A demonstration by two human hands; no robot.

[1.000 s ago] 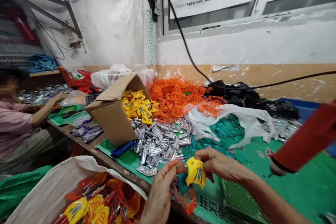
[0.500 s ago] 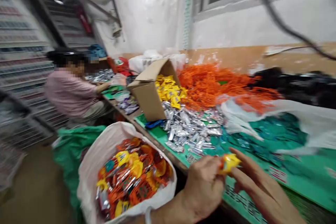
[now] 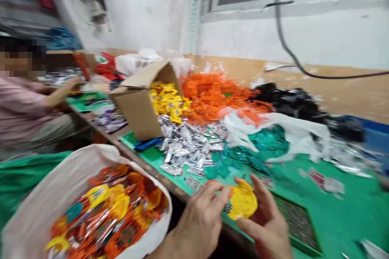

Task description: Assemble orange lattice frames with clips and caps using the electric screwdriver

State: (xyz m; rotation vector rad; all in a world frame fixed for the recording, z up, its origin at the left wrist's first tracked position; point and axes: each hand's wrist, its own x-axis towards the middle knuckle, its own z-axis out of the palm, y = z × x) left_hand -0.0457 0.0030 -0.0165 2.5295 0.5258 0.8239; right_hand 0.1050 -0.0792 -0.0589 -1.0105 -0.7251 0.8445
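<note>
Between my two hands is a yellow plastic piece (image 3: 243, 200) with dark print at its left edge. My left hand (image 3: 202, 214) pinches that edge, and a bit of orange shows at its fingertips. My right hand (image 3: 269, 224) curves around the other side, thumb below and fingers above, holding it. Below and left of my hands, a white sack (image 3: 73, 174) contains orange netting, yellow pieces and silver packets. A pile of silver packets (image 3: 191, 145) lies on the green table (image 3: 343, 218) beyond my hands.
A tipped cardboard box (image 3: 136, 109) spills yellow pieces (image 3: 170, 101). Behind are orange netting (image 3: 212, 93), teal pieces (image 3: 269, 143) under white plastic, and black material (image 3: 288, 99). A green tray (image 3: 296, 218) of small grey parts lies right. A co-worker (image 3: 27, 105) sits at left.
The view has swung right, bringing the green tray into sight. The yellow piece, earlier narrow between my hands, now shows broader and flatter. The co-worker is farther toward the left edge.
</note>
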